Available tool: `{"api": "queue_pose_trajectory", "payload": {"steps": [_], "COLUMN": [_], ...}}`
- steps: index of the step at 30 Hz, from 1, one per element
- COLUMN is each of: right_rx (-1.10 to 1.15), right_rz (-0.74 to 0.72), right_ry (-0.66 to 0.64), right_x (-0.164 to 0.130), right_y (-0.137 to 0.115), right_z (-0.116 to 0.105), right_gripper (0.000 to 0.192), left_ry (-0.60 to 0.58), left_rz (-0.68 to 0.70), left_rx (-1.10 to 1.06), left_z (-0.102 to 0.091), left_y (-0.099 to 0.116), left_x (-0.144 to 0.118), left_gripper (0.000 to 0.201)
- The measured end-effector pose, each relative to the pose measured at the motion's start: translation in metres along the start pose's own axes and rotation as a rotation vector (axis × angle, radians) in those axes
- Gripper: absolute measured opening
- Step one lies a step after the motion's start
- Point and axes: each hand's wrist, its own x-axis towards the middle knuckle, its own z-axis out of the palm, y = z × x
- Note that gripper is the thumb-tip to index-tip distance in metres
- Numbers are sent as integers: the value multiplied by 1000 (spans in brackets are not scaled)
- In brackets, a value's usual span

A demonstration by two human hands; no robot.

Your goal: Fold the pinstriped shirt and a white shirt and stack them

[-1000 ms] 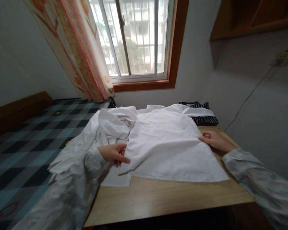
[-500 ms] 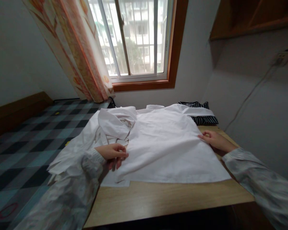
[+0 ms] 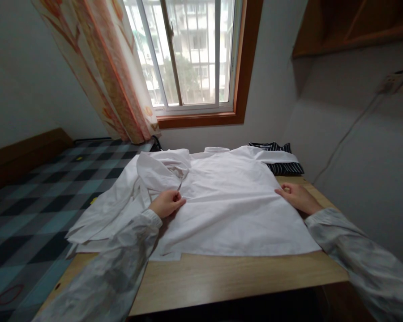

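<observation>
A white shirt [image 3: 235, 210] lies spread over the wooden table, its lower hem toward me and one sleeve reaching to the far right. My left hand [image 3: 168, 203] is closed on the shirt's left edge, thumb and fingers pinched together. On the opposite side, my right hand [image 3: 296, 197] pinches the right edge of the shirt. A slight crease runs across the cloth between both hands. Left of the shirt, more white cloth [image 3: 121, 201] lies heaped and folded, partly behind my left hand and sleeve.
The wooden table [image 3: 235, 277] shows along its front edge. A black-and-white striped cloth [image 3: 286, 168] lies at its far right corner. To the left is a bed with a checked cover [image 3: 30, 210]. A cable [image 3: 342, 134] hangs down the right wall.
My left hand has moved up and slightly right along the shirt's edge, its fingers now closed on the cloth. My right hand stays almost in place, still pinching the right edge.
</observation>
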Motion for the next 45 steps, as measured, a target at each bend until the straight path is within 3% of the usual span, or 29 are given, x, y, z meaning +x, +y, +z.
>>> {"api": "queue_pose_trajectory", "payload": {"steps": [2, 5, 10, 12, 14, 17, 20, 25, 27, 31, 33, 36, 40, 45], "right_rx": [-39, -114, -154, -147, -136, -132, -137, -177, -251, -353, -313, -219, -209, -251], "right_rz": [15, 54, 77, 60, 29, -6, -12, -38, -62, -278, -467, -664, -694, -606], "right_ry": [14, 62, 114, 129, 128, 106, 80, 1, -10, 162, 224, 92, -70, -130], "right_x": [-1, -2, -12, -18, -23, -29, -35, -43, -41, -14, 5, 28, 34, 16], "right_y": [1, 1, -7, -11, -13, -11, -2, 13, 11, -16, -37, -67, -80, -61], "right_z": [3, 8, 11, 10, 9, 9, 9, 1, -6, -10, -2, 25, 63, 75], "right_gripper": [41, 40, 50, 54, 57, 56, 55, 63, 69, 69, 64, 66, 74, 81], "left_ry": [102, 177, 254, 337, 377, 229, 12, -127, -130, -65, -36, -37, -56, -56], "left_rz": [63, 26, -34, 26, 211, 585, 737, 717, 707, 640, 634, 668, 598, 579], "left_rx": [171, 392, 513, 510, 502, 473, 455, 453, 452, 470, 497, 515, 524, 523], "left_z": [2, 7, 15, 16, 17, 21, 30, 33, 26, 16, 20, 35, 56, 65], "left_y": [2, 9, 15, 17, 19, 18, 10, -1, 4, 29, 42, 51, 39, 18], "left_x": [-3, -9, -20, -24, -27, -30, -33, -41, -40, -15, 7, 42, 65, 45], "left_gripper": [37, 32, 34, 36, 41, 60, 78, 94, 87, 68, 69, 76, 83, 94]}}
